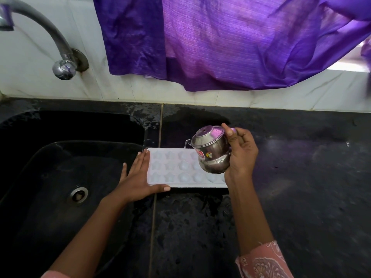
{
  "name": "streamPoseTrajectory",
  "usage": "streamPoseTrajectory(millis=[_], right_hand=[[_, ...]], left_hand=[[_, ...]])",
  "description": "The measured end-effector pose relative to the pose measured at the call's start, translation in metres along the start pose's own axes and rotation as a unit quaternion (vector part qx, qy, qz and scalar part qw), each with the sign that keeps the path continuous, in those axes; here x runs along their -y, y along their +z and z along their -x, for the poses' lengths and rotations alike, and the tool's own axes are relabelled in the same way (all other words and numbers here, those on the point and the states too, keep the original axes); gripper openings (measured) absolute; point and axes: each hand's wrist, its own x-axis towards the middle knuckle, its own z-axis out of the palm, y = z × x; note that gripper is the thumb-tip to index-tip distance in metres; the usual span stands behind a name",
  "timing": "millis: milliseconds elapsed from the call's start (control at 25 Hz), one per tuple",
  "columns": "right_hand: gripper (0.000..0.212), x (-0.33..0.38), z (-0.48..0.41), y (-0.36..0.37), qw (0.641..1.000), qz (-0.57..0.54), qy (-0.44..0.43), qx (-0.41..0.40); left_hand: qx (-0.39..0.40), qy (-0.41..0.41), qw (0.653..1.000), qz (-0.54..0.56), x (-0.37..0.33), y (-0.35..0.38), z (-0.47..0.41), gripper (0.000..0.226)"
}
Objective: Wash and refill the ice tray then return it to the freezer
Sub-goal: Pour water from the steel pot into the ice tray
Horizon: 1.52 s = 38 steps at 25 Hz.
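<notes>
Sleeves sitting nearest the camera at the bottom: pink patterned right sleeve (pixel 265 261), and a sliver of left sleeve (pixel 52 274) at the edge. Both forearms are reaching up toward the middle.

Far left, a curved metal tap (pixel 50 31) is sticking out of the white tiled wall (pixel 30 85), with its spout cut off by the frame. A black sink (pixel 40 157) is lying below it, wet, with a round metal drain (pixel 77 194) showing on its floor.

The left hand (pixel 138 181) is lying flat with fingers straight and relaxed, gripping nothing. Its fingers are pressing along the left end of the tray (pixel 172 169) and the thumb is running along the tray's near edge.

The tray, white, is sitting flat on the counter (pixel 301 177) just right of the sink, long side toward the camera. Its right end is hiding behind the pot and right hand. Star and round cells are showing; I cannot tell which are holding water.

A steel pot (pixel 212 151) is hanging over the tray's right part, tilted with its mouth to the left. A thin stream of water (pixel 185 149) is falling from its lip into the tray's back row. The right hand (pixel 243 153) is gripping the pot from the right, fingers curled round the body and thumb up at the rim.

The black stone counter is glistening wet around the tray and behind it. A purple cloth (pixel 220 43) is hanging over the wall across the top, from the middle to the right edge.
</notes>
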Motion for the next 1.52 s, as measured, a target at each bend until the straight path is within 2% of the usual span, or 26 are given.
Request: streamPoseTrajectory(millis=[1320, 1520], right_hand=[[0.014, 0.0028, 0.0003, 0.0018, 1.0, 0.012, 0.0, -0.012], [0.015, 0.0019, 0.0007, 0.0036, 0.999, -0.025, 0.015, -0.016]], left_hand=[[0.001, 0.002, 1.0, 0.008, 0.0003, 0.0018, -0.0008, 0.152], [-0.001, 0.002, 1.0, 0.01, 0.0, 0.0011, 0.0002, 0.152]])
